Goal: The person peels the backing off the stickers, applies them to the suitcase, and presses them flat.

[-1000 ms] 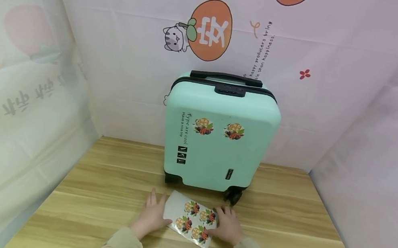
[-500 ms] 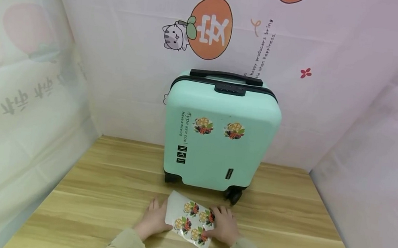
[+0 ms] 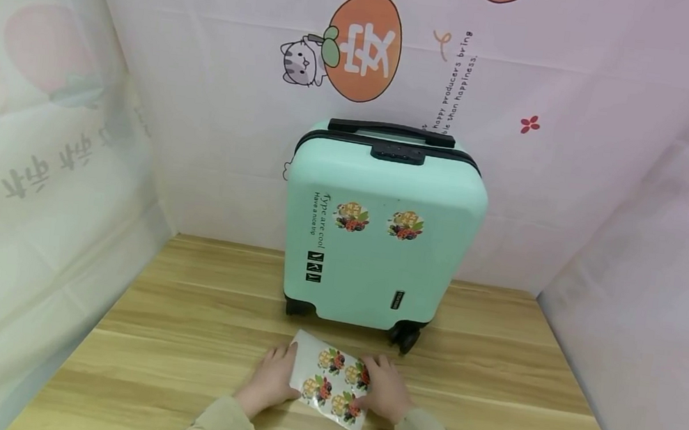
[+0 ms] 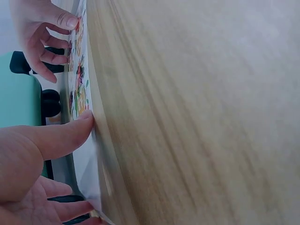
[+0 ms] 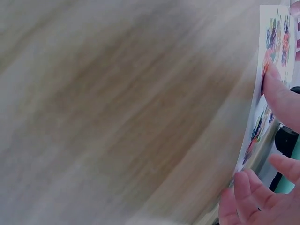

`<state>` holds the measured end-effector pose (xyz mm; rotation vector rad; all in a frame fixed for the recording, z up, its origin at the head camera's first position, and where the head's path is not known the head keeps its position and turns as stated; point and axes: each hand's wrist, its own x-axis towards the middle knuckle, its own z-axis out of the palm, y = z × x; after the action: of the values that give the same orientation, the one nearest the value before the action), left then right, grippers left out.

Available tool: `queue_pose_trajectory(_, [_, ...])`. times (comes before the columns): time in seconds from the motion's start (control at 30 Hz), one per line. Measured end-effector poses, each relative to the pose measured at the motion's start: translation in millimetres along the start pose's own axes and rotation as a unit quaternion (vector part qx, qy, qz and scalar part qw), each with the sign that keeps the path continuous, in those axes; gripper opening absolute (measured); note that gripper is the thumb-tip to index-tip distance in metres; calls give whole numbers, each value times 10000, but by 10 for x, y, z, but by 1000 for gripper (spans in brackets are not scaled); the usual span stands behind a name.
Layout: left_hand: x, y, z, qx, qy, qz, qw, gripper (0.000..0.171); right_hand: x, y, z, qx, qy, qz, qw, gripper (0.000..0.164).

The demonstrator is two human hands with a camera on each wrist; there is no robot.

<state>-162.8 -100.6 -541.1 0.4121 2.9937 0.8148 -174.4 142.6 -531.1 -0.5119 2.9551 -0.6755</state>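
**Two hands on the sticker sheet, in front of the suitcase**

Your left hand has a narrow grip on one end of the sheet, thumb at the edge nearest you. Your right hand holds the other end, its thumb touching one of the four fruit stickers. I can't tell how far your fingers go under.

Pinch softly and pull the ends just a bit, so the sheet doesn't bend. Best to slide your right thumb onto a plain white part, so the picture isn't rubbed.

The sheet is thin, shiny and white, and it sits at a slant just in front of the suitcase. Its stickers look round and bright. The suitcase stands upright, with a smooth, hard-looking mint shell, rounded corners and black wheels. Two matching stickers are on its front. Under it is the stripy, wood-look surface; behind it hangs a creased cloth.
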Motion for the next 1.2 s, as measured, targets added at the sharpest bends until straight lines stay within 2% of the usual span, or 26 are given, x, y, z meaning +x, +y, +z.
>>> queue_pose_trajectory(0.13, [-6, 14, -3, -91, 102, 148, 9998, 95, 2, -17, -3, -44, 30, 60, 10000, 87])
queue_pose_trajectory(0.3, [-5, 37, -23, -314, 351, 308, 9984, 85, 2, -31, -11, -18, -28, 74, 10000, 87])
queue_pose_trajectory(0.6, [90, 33, -57, -1253, 691, -55, 9897, 48, 25, -25, 19, 139, -226, 74, 9996, 85])
queue_pose_trajectory(0.73, [114, 23, -82, -1393, 820, -122, 9868, 35, 25, -22, 37, 165, -258, 41, 9995, 84])
queue_pose_trajectory(0.83, [115, 32, -97, -1500, 821, -166, 9851, 33, 29, -3, 38, 299, -308, -39, 9991, 85])
queue_pose_trajectory(0.93, [106, 56, -121, -1756, 805, -185, 9810, 31, 47, 30, 12, 796, -383, -152, 9960, 84])
queue_pose_trajectory(1.03, [103, 84, -166, -2182, 856, -80, 9721, 30, 72, 52, -55, 1582, -426, -135, 9864, 77])
queue_pose_trajectory(1.13, [114, 103, -217, -2601, 937, 67, 9610, 28, 100, 51, -156, 2306, -346, -48, 9724, 61])
queue_pose_trajectory(1.2, [124, 119, -258, -2777, 983, 121, 9556, 27, 118, 47, -225, 2466, -248, -53, 9688, 47])
